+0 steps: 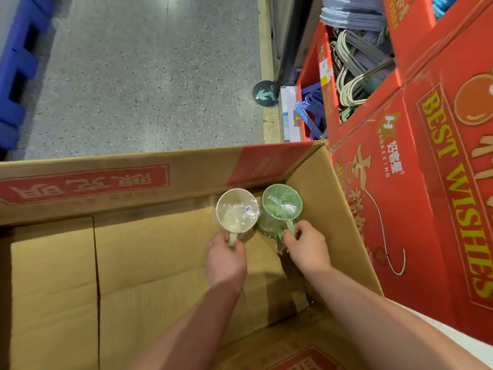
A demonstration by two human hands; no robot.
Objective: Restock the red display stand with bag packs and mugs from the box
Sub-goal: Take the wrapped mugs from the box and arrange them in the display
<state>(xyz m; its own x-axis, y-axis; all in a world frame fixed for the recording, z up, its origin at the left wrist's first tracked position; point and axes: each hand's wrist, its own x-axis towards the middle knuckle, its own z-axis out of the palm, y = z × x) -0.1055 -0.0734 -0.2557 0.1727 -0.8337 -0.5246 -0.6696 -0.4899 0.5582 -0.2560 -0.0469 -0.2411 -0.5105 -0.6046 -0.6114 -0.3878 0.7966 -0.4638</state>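
Observation:
Two plastic-wrapped mugs stand in the far right corner of a big open cardboard box (160, 180). The white mug (236, 209) is on the left, and my left hand (226, 256) grips its handle. Touching it on the right is the green mug (281, 205), whose handle my right hand (306, 245) pinches. Apart from the mugs, the box floor is bare. The red display stand (426, 209) rises just right of the box, printed with "BEST WISHES".
The stand's compartments hold bundles of grey and cream hangers (354, 76) and blue hangers (310, 110). Speckled grey floor (146, 76) stretches beyond the box. A blue plastic pallet (16, 68) lies at far left. A round green arrow sticker (264, 93) marks the floor.

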